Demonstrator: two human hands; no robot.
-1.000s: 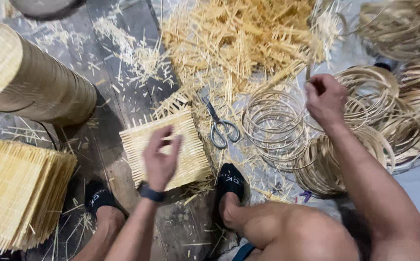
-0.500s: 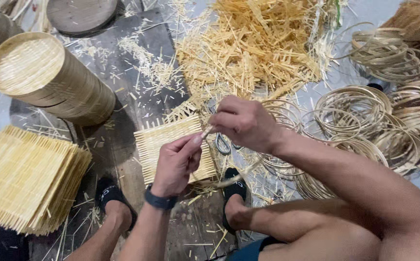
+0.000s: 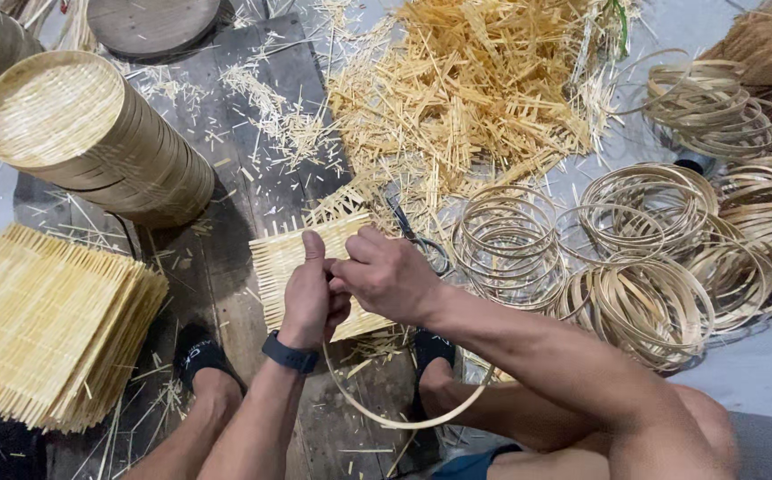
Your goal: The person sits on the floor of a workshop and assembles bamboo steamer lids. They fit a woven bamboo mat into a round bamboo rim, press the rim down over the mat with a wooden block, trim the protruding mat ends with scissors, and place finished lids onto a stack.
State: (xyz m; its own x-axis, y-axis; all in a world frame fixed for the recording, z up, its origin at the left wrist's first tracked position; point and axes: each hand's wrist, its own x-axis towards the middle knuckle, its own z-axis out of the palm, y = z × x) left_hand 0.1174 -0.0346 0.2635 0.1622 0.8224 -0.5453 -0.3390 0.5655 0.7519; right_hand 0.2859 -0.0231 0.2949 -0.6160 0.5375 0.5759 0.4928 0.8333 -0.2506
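My left hand (image 3: 308, 300), with a dark watch on the wrist, and my right hand (image 3: 388, 274) meet above a square woven bamboo mat (image 3: 272, 260) on the wooden board. Both hands pinch the ends of a thin bamboo strip bent into a hoop (image 3: 404, 421). The hoop hangs down under my wrists, over my right foot. Small scissors (image 3: 414, 235) lie just beyond my right hand, partly hidden by it.
A stack of square woven mats (image 3: 39, 329) lies at left. A tall pile of round woven trays (image 3: 93, 133) stands at upper left. Loose bamboo offcuts (image 3: 475, 89) heap at the top. Several bundles of bamboo hoops (image 3: 644, 267) fill the right side.
My right hand came back from the hoop bundles with one strip. Both hands have closed together on it and the strip now curves into a ring below them.
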